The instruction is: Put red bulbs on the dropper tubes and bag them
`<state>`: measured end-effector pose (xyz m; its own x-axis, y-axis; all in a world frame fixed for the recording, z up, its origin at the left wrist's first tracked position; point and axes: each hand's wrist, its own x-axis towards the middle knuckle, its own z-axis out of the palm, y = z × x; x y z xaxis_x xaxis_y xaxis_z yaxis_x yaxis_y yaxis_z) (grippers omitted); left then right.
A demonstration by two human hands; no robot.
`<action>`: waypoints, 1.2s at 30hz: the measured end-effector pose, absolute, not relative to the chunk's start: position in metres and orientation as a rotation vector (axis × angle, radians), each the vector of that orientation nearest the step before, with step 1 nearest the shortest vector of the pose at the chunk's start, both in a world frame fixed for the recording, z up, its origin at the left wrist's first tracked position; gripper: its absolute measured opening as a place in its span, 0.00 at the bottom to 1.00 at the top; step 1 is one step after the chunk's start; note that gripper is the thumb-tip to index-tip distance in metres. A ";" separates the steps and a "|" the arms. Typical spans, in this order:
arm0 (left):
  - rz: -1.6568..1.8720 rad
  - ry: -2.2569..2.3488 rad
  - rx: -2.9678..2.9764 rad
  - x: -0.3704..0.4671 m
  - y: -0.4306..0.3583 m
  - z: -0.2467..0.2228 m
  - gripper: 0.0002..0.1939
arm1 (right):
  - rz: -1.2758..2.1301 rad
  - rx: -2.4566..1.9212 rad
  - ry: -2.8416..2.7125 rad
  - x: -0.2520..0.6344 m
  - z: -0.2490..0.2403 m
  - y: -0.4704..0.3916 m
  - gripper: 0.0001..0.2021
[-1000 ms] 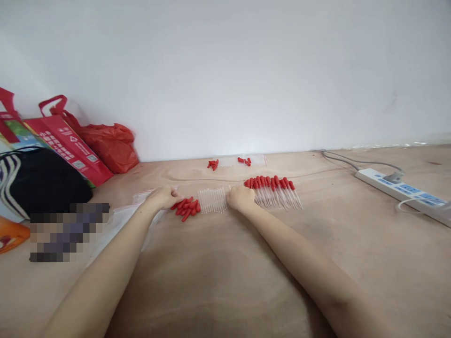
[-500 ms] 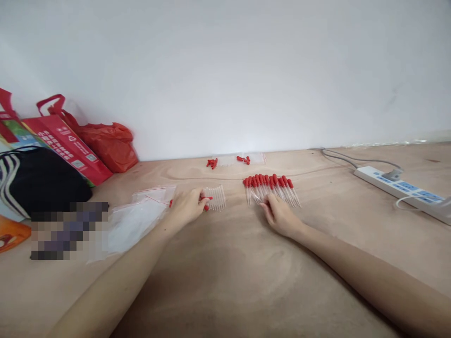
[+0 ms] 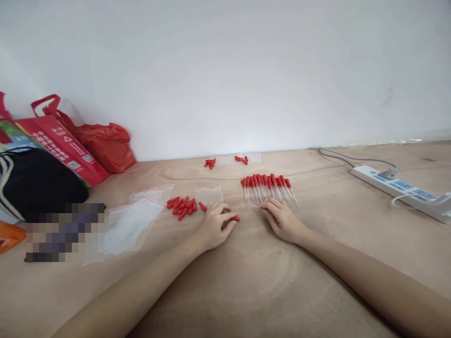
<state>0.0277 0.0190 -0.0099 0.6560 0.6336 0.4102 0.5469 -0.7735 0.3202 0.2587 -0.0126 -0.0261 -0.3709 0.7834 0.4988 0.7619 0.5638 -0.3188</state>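
My left hand (image 3: 217, 227) is closed around a red rubber dropper bulb (image 3: 235, 218), whose tip sticks out past the fingers. A thin clear dropper tube (image 3: 254, 205) is pinched in my right hand (image 3: 282, 219), its end pointing left toward the bulb, with a gap between them. Beyond my right hand lies a row of assembled droppers (image 3: 268, 183), red bulbs at the far end. Bare clear tubes (image 3: 210, 195) lie side by side just past my left hand. Left of these is a pile of loose red bulbs (image 3: 182, 206), with a single bulb (image 3: 202, 206) apart from it.
Clear zip bags (image 3: 136, 225) lie flat at the left. At the wall rests another bag (image 3: 254, 158) with red bulbs beside and on it. A black bag (image 3: 42, 183) and red bags (image 3: 111, 145) stand far left; a power strip (image 3: 398, 185) lies right.
My left hand has moved right and nearer, away from the bulb pile, carrying a red bulb. My right hand has drawn slightly back from the dropper row with a tube.
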 end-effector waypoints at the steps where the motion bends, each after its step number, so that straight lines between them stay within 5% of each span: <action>1: 0.780 0.975 2.704 0.028 0.021 -0.011 0.09 | 0.055 -1.233 -2.182 0.257 -0.025 -0.013 0.09; 36: 0.846 0.815 2.687 0.034 0.015 -0.009 0.11 | -0.015 -1.028 -2.324 0.244 -0.019 -0.017 0.10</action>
